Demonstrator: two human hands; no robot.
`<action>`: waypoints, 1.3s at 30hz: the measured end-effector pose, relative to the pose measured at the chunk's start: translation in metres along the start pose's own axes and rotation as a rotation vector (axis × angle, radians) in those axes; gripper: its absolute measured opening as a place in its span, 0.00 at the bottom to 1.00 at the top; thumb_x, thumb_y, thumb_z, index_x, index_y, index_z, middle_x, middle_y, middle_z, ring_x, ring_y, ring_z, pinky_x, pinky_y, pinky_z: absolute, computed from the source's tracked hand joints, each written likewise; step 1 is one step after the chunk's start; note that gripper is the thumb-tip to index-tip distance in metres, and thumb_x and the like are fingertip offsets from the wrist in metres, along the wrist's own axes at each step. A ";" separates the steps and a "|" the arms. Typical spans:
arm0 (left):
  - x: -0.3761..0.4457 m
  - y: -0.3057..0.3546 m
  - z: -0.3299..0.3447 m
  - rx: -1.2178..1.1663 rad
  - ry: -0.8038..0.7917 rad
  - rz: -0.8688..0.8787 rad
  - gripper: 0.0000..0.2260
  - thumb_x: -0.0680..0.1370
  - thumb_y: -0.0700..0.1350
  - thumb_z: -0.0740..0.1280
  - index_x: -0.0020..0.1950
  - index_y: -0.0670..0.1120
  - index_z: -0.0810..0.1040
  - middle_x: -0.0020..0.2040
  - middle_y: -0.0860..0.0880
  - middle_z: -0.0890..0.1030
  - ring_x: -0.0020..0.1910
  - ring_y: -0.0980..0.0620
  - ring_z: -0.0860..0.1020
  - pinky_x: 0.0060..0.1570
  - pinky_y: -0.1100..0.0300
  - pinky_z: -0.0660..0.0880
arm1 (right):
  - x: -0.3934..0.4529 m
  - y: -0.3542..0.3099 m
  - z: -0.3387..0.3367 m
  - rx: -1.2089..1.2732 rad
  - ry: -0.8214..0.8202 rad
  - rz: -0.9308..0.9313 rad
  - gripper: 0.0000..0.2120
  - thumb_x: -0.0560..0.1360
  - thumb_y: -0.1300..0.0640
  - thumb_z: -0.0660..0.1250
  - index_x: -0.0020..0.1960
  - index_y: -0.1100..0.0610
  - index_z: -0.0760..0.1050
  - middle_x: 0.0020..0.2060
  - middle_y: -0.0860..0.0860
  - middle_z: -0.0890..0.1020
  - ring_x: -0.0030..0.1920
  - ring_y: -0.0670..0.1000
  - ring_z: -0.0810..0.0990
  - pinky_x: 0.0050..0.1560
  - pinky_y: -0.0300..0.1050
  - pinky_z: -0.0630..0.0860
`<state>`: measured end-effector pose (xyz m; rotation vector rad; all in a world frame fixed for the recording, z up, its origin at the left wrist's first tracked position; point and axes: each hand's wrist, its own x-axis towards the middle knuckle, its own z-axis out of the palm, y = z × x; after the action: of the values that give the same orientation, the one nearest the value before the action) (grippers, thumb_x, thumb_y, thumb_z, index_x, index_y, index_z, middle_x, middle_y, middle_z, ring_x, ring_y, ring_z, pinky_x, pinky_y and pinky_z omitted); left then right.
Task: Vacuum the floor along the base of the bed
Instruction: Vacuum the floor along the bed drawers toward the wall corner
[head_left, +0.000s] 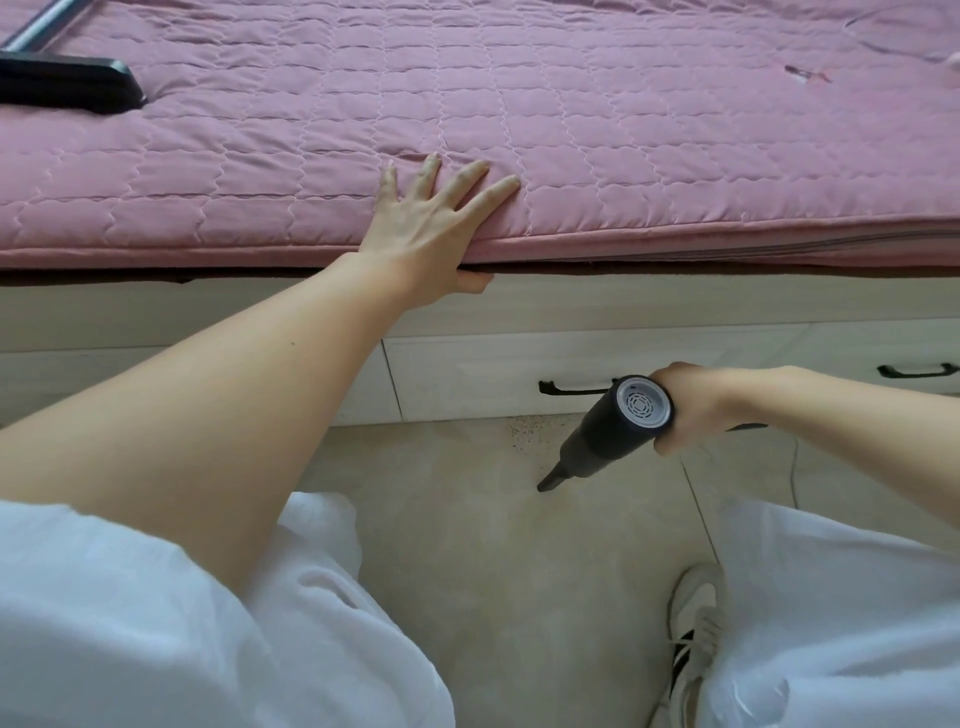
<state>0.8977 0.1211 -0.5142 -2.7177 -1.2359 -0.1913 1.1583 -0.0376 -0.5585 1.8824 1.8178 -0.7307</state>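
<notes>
We hold the handheld vacuum in our right hand, fingers wrapped round its handle, the vented rear cap facing up at us. Its long axis runs from the hand down and to the left, ending in the narrow crevice nozzle, which hangs over the tiled floor; whether the tip touches the tile we cannot tell.

The relation that matters: the patch of speckled debris lies against the foot of the white drawer front, beyond the nozzle tip, toward the bed and slightly to its left. The nozzle points short of that patch, so we judge the next move needs the tip carried forward to the base of the bed, then swept along it.

Our left hand is far from the work: it lies flat with fingers spread on the pink quilted mattress, thumb hooked under its edge, bracing us.
</notes>
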 end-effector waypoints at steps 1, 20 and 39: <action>0.002 0.002 -0.001 -0.018 0.001 0.007 0.44 0.72 0.62 0.70 0.79 0.61 0.44 0.80 0.51 0.50 0.78 0.37 0.49 0.71 0.30 0.49 | 0.000 0.002 0.000 0.008 0.008 0.004 0.11 0.63 0.55 0.71 0.38 0.49 0.69 0.37 0.48 0.78 0.39 0.49 0.77 0.38 0.42 0.75; 0.023 0.037 0.001 -0.003 0.028 -0.028 0.46 0.68 0.66 0.71 0.79 0.60 0.50 0.80 0.52 0.53 0.78 0.37 0.52 0.72 0.31 0.50 | 0.020 0.014 -0.012 0.130 0.041 -0.080 0.17 0.66 0.57 0.73 0.52 0.55 0.75 0.45 0.53 0.82 0.46 0.52 0.81 0.45 0.48 0.79; 0.028 0.062 0.010 0.043 -0.057 -0.223 0.44 0.70 0.68 0.68 0.78 0.61 0.46 0.80 0.55 0.47 0.79 0.41 0.46 0.71 0.30 0.47 | 0.020 0.046 0.009 0.086 0.019 -0.216 0.15 0.67 0.55 0.72 0.49 0.44 0.69 0.42 0.45 0.79 0.43 0.48 0.79 0.41 0.42 0.77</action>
<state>0.9639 0.1034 -0.5240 -2.5626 -1.5401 -0.1108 1.2034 -0.0304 -0.5811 1.7674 2.0548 -0.8792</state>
